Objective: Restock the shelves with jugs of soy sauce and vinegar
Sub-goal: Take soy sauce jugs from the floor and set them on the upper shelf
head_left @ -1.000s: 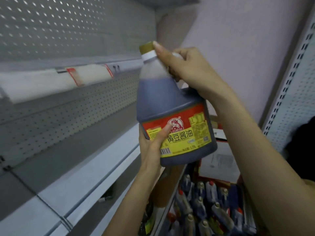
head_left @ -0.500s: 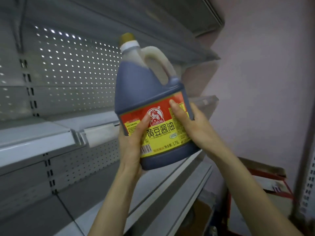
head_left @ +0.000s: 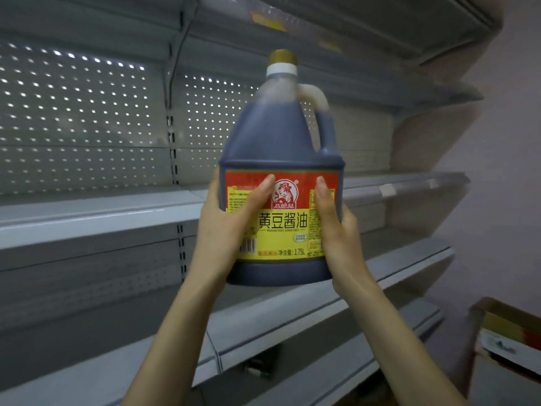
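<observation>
Head view: left grip [head_left: 225,230] and right grip [head_left: 336,238] curl round the label sides of the soy sauce jug [head_left: 278,136], held upright in air before the shelf [head_left: 87,221] edge; open room above that board, box [head_left: 509,341] low right.

- The jug's [head_left: 278,136] label [head_left: 288,241] reads "黄豆酱油" at its centre, with smaller letters beneath, roughly "HUANG DOU JIANG YOU".
- At the label's 6 o'clock: "净含量: 1.75L".
- The logo [head_left: 284,194] at 12 o'clock reads "巧媳妇", blurred.
- The barcode [head_left: 248,246] at 8 o'clock has unreadable digits.

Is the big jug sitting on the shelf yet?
No, the left hand and right hand grip the jug by its label, and its base hangs in the air in front of the shelf.
</observation>
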The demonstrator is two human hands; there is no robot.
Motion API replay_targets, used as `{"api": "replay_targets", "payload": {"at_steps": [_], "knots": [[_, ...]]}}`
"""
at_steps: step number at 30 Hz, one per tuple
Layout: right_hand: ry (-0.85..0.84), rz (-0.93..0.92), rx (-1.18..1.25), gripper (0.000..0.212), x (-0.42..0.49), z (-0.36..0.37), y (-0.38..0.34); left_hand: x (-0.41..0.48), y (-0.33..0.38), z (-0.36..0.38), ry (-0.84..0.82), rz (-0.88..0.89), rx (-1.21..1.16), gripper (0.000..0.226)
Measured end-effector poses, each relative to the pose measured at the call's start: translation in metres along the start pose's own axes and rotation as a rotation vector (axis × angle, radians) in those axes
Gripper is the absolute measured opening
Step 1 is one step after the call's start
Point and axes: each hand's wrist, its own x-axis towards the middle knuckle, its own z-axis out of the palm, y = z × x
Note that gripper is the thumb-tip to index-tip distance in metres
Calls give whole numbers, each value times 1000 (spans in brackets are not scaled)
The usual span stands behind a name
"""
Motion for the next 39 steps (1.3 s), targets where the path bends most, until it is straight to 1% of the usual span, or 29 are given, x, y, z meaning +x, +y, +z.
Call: {"api": "replay_targets", "payload": {"at_steps": [2,5,7,11,13,16,18,21,27,30,32,35,38,39], "knots": [[-44,2,36,59,-10,1,-7,-15,11,1,71,14,32,54],[-118,1,77,57,-25,6,-15,-38,29,-2,168,28,60,60],[-166,0,96,51,-35,13,-19,-53,40,-8,220,39,93,60],[-249,0,138,51,-53,36,-24,-78,64,-25,311,63,149,59],[-295,-2,169,52,-62,48,-28,-88,75,-36,343,71,170,60],[-368,9,196,59,-74,66,-35,-100,91,-54,374,73,204,57],[-415,14,201,59,-80,79,-41,-106,100,-68,392,81,209,56],[-461,24,221,63,-92,103,-53,-117,113,-93,405,110,218,52],[-358,89,330,64,-138,177,-62,-144,144,-160,377,91,304,51],[-310,111,398,54,-164,222,-67,-155,164,-204,356,63,357,54],[-297,126,417,51,-177,253,-71,-160,177,-233,342,54,380,55],[-288,143,418,59,-193,293,-76,-166,193,-273,330,49,402,53],[-287,139,418,60,-205,325,-79,-170,206,-306,320,53,424,44],[-286,134,423,60,-207,335,-79,-171,209,-317,318,56,423,47]]}}
